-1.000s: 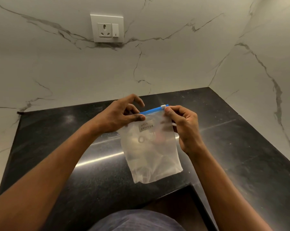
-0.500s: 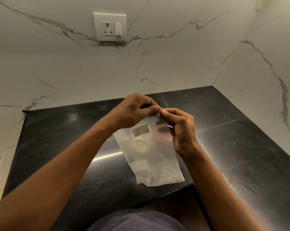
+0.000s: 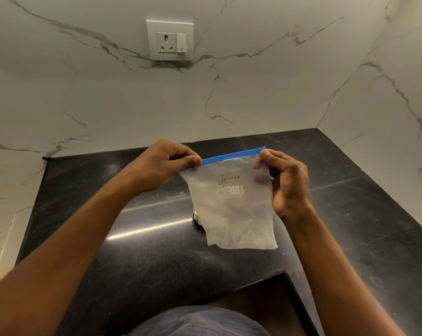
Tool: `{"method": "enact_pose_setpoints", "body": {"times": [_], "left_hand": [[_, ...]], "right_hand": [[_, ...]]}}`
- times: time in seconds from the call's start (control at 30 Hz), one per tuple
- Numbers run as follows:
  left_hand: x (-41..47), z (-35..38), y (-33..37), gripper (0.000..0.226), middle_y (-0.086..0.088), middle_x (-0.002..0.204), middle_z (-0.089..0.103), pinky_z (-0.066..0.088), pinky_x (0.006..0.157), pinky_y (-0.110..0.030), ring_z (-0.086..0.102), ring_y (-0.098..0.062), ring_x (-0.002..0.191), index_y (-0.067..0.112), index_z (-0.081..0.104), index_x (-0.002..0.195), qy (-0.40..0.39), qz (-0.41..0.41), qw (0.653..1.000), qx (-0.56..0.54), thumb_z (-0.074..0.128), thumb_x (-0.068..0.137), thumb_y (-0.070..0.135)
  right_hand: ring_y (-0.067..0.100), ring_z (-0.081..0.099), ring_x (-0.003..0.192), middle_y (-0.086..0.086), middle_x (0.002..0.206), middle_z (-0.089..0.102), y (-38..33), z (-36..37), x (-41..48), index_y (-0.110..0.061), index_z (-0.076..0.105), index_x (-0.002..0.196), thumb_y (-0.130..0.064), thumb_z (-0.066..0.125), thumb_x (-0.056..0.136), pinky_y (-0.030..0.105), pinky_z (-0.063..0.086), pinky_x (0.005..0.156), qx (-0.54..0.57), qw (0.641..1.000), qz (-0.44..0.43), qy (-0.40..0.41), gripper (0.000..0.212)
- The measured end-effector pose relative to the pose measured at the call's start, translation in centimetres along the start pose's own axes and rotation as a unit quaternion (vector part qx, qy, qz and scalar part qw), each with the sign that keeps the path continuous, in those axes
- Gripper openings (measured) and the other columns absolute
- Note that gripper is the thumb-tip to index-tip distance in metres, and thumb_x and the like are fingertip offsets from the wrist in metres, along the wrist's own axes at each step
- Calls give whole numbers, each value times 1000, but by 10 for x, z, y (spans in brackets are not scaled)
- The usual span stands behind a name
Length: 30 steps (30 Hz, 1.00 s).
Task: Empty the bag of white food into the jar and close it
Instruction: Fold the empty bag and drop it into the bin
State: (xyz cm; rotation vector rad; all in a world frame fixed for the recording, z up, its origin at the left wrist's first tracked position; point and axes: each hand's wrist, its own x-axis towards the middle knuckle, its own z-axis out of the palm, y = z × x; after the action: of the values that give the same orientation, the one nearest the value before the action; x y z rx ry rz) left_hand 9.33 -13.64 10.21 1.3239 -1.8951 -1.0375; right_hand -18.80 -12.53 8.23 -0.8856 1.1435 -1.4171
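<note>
Both hands hold a clear zip-top bag (image 3: pixel 234 204) upright above the black counter (image 3: pixel 132 251). Left hand (image 3: pixel 161 166): fingers (image 3: pixel 190 161) pinched closed on the left end of the blue zip strip (image 3: pixel 231 156). Right hand (image 3: pixel 287 180): fingers (image 3: pixel 265 156) closed on the strip's right end and upper corner. The bag bears a handwritten label (image 3: pixel 230 176) reading "milk powder"; it looks nearly empty. A wall socket (image 3: pixel 170 40) sits on the marble wall behind.

A small handwritten paper label (image 3: pixel 230 176) on the clear plastic zip bag with a blue seal strip (image 3: pixel 234 204) reads "MILK POWDER"; print beneath it is illegible.
</note>
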Motion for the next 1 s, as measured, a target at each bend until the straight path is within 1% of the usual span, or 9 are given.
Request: {"method": "enact_pose_setpoints", "body": {"times": [0.1, 0.2, 0.37, 0.5, 0.63, 0.8, 0.87, 0.93, 1.0], "left_hand": [[-2, 0, -4, 23, 8, 99, 78, 63, 87, -29, 73, -13, 95, 32, 77, 106, 38, 11, 999, -31, 66, 93, 46], [-9, 7, -12, 48, 4, 111, 80, 62, 90, -30, 75, -14, 106, 36, 63, 127, 54, -19, 983, -177, 74, 84, 53], [-28, 56, -26, 43, -5, 118, 79, 64, 90, -36, 77, -22, 109, 19, 70, 125, -19, -64, 947, -314, 79, 85, 34], [-25, 69, -22, 33, -12, 107, 81, 66, 77, -41, 79, -28, 100, 10, 76, 113, 82, -71, 928, -357, 80, 85, 27], [-23, 56, -26, 30, -6, 114, 80, 66, 74, -37, 78, -25, 103, 17, 69, 125, 82, -86, 927, -356, 72, 95, 14], [-30, 44, -33, 41, -3, 118, 78, 65, 76, -35, 78, -23, 104, 26, 64, 130, 18, -118, 920, -373, 69, 96, 5], [-31, 41, -34, 36, -6, 122, 78, 65, 75, -35, 78, -24, 104, 23, 69, 128, 14, -114, 914, -390, 65, 98, 4], [-32, 42, -35, 34, -13, 124, 76, 64, 67, -32, 78, -23, 93, 21, 77, 121, 10, -129, 887, -443, 57, 102, 2], [-35, 42, -36, 38, -20, 125, 75, 64, 62, -28, 79, -19, 84, 21, 82, 113, 4, -147, 809, -569, 53, 99, 1]], "right_hand": [[23, 65, 78, 5, 74, 69, -3, 4, 0, -15, 80, 81, -18, 74, 88, 44, 55, 74, 34, 999, 31, -7, 10], [28, 60, 87, 6, 82, 67, -6, 1, 4, -14, 75, 77, -19, 73, 86, 48, 50, 84, 90, 992, 80, -22, 10], [38, 62, 110, 23, 123, 67, 0, 0, 6, -3, 70, 127, -33, 75, 90, 65, 42, 113, 107, 985, 129, -34, 48], [42, 68, 121, 17, 133, 71, 9, 1, -3, -15, 65, 136, -46, 69, 95, 67, 55, 97, -36, 989, 81, -121, 52], [33, 75, 110, 6, 124, 77, 24, -5, -15, -27, 64, 132, -29, 78, 92, 53, 64, 82, -142, 964, 88, -207, 43], [37, 75, 107, 13, 122, 77, 27, -7, -21, -19, 70, 128, -5, 72, 91, 53, 65, 84, -90, 974, 92, -184, 39], [35, 76, 96, 14, 120, 77, 26, -9, -22, -20, 77, 116, -4, 71, 88, 43, 66, 69, -48, 978, 101, -177, 33], [27, 74, 78, 12, 107, 81, 28, -8, -23, -22, 83, 99, -3, 60, 96, 29, 60, 54, -5, 981, 119, -150, 30], [16, 71, 65, 10, 93, 82, 33, -5, -23, -21, 83, 93, -3, 50, 99, 22, 59, 52, 59, 981, 157, -98, 38]]}}
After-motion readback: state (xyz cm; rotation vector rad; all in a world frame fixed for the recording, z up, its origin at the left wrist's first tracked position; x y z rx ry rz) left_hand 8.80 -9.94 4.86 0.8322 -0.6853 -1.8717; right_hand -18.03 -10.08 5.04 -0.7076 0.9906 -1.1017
